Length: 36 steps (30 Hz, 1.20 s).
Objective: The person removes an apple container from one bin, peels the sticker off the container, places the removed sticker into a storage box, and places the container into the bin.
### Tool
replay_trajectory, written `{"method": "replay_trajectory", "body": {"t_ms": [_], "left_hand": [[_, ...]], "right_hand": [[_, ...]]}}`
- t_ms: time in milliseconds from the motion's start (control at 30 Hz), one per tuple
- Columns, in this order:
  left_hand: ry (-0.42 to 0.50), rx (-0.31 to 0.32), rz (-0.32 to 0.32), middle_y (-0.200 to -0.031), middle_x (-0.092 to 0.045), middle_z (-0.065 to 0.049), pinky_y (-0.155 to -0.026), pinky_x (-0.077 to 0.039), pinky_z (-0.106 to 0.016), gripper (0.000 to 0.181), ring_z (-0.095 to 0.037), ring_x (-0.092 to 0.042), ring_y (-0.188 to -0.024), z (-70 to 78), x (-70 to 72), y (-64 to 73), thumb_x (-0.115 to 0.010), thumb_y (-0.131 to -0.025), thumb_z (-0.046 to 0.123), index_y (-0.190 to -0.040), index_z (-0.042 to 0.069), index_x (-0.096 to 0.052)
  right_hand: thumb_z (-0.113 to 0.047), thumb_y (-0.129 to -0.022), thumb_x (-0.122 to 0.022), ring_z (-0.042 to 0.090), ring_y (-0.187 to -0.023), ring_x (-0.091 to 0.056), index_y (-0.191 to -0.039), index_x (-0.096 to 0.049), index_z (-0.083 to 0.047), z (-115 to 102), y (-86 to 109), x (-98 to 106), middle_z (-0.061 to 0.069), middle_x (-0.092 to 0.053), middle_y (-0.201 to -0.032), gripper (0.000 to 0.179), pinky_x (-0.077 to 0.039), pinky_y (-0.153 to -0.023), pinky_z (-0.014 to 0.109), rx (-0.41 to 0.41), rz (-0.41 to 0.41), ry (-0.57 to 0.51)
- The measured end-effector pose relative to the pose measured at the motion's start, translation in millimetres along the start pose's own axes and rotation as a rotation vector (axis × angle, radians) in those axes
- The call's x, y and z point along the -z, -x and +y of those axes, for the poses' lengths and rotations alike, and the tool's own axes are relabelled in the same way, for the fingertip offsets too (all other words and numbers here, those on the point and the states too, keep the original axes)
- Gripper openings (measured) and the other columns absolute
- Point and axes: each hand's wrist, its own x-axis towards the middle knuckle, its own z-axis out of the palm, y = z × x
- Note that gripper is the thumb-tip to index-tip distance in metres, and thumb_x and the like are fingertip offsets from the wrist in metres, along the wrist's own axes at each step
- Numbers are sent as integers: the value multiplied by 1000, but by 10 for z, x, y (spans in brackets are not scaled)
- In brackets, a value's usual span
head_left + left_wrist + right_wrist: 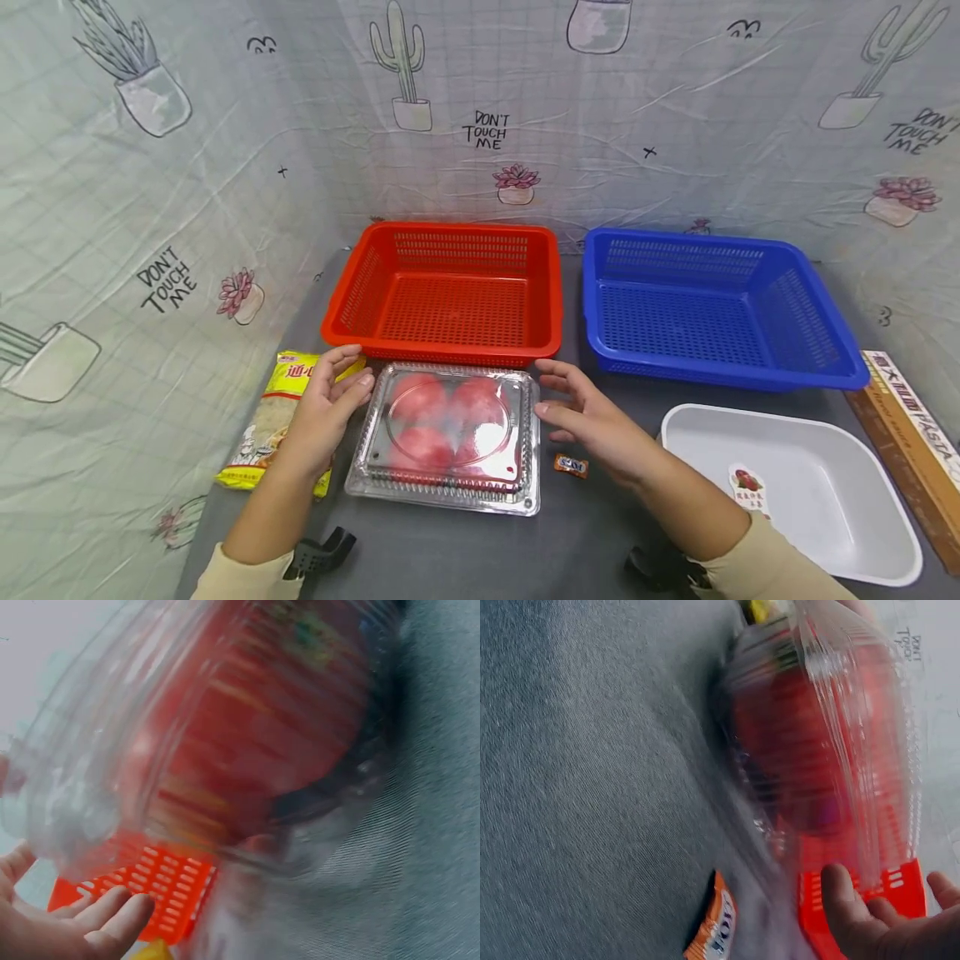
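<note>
Directly behind the clear container of red fruit, a red basket is standing so close that I cannot tell whether they are touching. A blue basket is standing to its right, a white tub is sitting nearer the person, and a pasta box is lying beyond the tub's right side. A yellow packet is lying partly beneath the left hand and forearm; an orange wrapper is lying between the container and the right hand. Both hands are flanking the container, fingers apart and loosely bent; I cannot tell whether any fingertip is touching it.

The blurred left wrist view is showing a green-and-yellow patch on the fruit's side; the right wrist view is catching a purple patch. Only the head view is including the tub.

Gray table is stretching between the container's front edge and the sleeves, and its right edge is facing the wrapper across a narrow gap.
</note>
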Motion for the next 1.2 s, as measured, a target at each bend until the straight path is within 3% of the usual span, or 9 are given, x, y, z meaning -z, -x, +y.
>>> {"method": "replay_trajectory", "body": {"t_ms": [100,233,500,767,1067,1200], "left_hand": [[14,6,57,-164,-32,-17,-99,-55,-25,58,-30,-52,-135,46,39,-41,-61,-110,17,-160,9,-33],[29,17,98,-167,-29,-16,-98,-56,-29,63,-34,-48,-139,83,110,-105,-60,-111,25,-164,12,-30],[54,61,84,-171,-24,-18,-100,-55,-29,68,-41,-36,-151,92,205,-227,-58,-111,32,-168,16,-25],[77,100,70,-173,-20,-14,-102,-57,-35,59,-31,-40,-147,76,221,-366,-57,-112,30,-164,15,-33],[72,112,65,-172,-21,-15,-99,-59,-37,54,-33,-48,-139,21,205,-432,-55,-113,20,-161,12,-33],[66,110,41,-168,-24,-16,-100,-58,-36,54,-34,-48,-138,19,214,-426,-55,-113,23,-161,13,-33]], "right_hand": [[-24,-104,-68,46,-146,-41,-164,-33,-17,0,-12,-53,21,-28,-169,70,-51,-106,60,-23,16,-27],[-24,-103,-70,45,-146,-40,-163,-35,-19,7,-19,-145,20,-26,-169,70,-50,-105,59,-40,52,-87],[-15,-99,-74,36,-128,-54,-161,-40,-21,167,-102,-354,18,-34,-164,71,-53,-84,38,-38,179,-178],[-16,-96,-78,23,-98,-62,-163,-38,-22,256,-225,-379,19,-53,-139,78,-53,-69,31,-32,161,-179],[-1,-91,-77,25,-115,-61,-161,-30,-14,323,-254,-408,20,-52,-144,85,-57,-90,35,67,77,-242],[1,-92,-76,25,-114,-61,-158,-34,-13,326,-233,-419,18,-51,-142,80,-58,-86,34,103,90,-265]]}}
